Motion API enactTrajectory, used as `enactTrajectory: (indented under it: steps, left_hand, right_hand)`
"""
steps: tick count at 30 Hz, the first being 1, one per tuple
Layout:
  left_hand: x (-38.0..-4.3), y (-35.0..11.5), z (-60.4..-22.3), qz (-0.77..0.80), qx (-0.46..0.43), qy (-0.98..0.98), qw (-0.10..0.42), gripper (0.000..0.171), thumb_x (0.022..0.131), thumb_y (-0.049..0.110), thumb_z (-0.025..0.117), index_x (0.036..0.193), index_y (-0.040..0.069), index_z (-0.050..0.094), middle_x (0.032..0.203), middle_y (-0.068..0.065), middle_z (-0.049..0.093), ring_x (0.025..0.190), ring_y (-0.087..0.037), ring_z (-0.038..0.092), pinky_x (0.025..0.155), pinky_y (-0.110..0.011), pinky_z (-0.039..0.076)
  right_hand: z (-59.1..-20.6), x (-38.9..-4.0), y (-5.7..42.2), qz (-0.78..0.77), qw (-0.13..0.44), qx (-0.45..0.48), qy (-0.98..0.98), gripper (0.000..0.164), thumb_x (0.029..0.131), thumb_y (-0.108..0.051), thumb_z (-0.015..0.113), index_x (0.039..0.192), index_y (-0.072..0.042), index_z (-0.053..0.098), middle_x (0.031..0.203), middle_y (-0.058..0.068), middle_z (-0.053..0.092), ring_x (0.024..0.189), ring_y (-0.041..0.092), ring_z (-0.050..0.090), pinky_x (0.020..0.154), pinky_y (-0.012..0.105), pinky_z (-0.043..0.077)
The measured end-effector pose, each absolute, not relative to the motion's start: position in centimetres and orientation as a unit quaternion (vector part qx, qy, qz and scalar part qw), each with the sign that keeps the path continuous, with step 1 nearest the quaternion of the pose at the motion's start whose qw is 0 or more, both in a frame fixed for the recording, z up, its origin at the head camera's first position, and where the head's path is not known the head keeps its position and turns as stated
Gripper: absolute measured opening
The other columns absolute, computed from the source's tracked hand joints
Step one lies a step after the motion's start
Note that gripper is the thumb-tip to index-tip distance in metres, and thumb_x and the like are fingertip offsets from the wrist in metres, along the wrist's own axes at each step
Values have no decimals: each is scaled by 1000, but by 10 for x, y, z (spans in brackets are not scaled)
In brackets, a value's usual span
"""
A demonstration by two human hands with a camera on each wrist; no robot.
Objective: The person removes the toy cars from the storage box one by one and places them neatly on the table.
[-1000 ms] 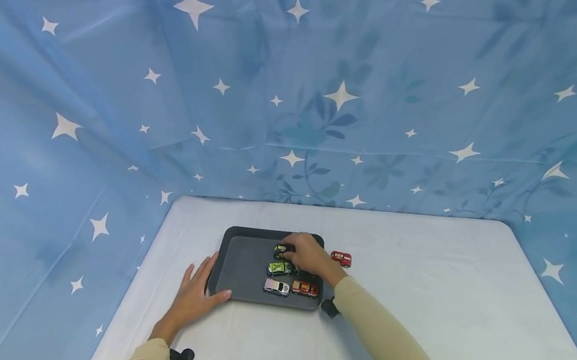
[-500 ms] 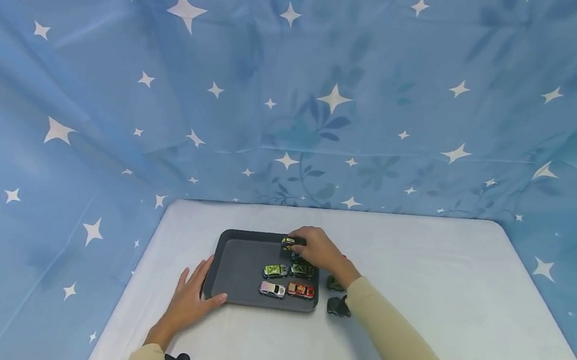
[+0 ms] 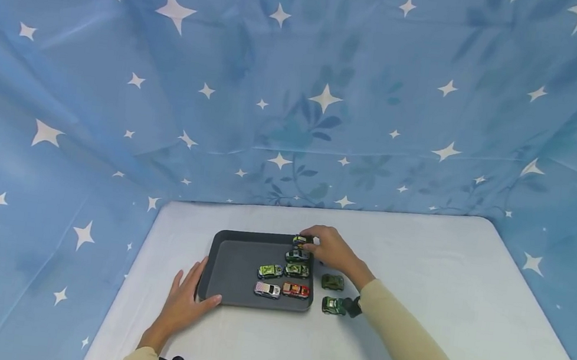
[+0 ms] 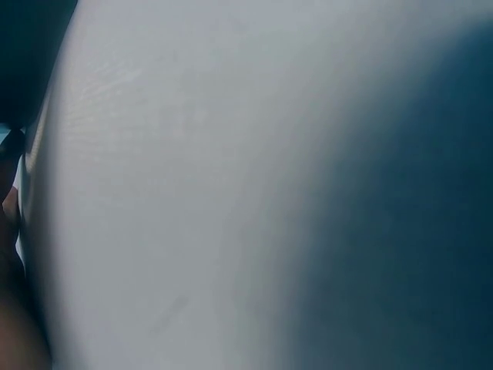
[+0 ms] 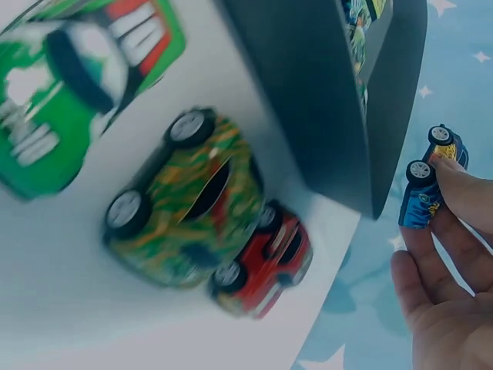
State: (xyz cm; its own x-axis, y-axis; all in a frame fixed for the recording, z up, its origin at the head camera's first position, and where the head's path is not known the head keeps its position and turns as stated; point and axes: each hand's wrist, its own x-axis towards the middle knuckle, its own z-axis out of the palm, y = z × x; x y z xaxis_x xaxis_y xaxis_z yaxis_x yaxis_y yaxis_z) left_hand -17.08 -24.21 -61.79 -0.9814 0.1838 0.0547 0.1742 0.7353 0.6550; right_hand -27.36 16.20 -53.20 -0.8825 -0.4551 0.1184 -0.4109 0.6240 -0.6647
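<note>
My right hand [image 3: 331, 248] pinches a small blue-and-yellow toy car [image 5: 422, 196] between thumb and fingers, at the far right corner of a dark grey tray [image 3: 235, 269]. Just nearer in the tray sits a dark toy car [image 3: 297, 256]. Behind it come a green patterned car [image 3: 297, 270], a yellow-green car [image 3: 270, 271], a red-orange car [image 3: 296, 290] and a white-and-pink car [image 3: 267, 290]. Against the tray's left side lies my left hand [image 3: 184, 302], fingers extended and thumb at the near left corner. The left wrist view is mostly blurred white cloth.
On the white table [image 3: 407, 265], right of the tray, stand a camouflage toy car [image 3: 332, 282] and a green toy car [image 3: 333, 306]. A red toy car [image 5: 269, 262] shows beside them in the right wrist view. A blue star-printed curtain [image 3: 294, 133] surrounds the table.
My right hand has carried the blue-and-yellow car rightward and away, from above the rows to the tray's far right corner. My left hand stays at the tray's left side.
</note>
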Motion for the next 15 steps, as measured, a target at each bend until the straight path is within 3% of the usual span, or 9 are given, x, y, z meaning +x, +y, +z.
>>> enactTrajectory:
  steps: [15]
  left_hand:
    - [-172,-242,-615,350,103,931,12,104,90,53,80,171,13,27,171,-27,30,158,-50,19,125,-70,1]
  right_hand:
    - [-536,-266,209,-343,35,-200,917,32,99,-4,77,130,4,73,126,17,74,121,36,69,106,55,54]
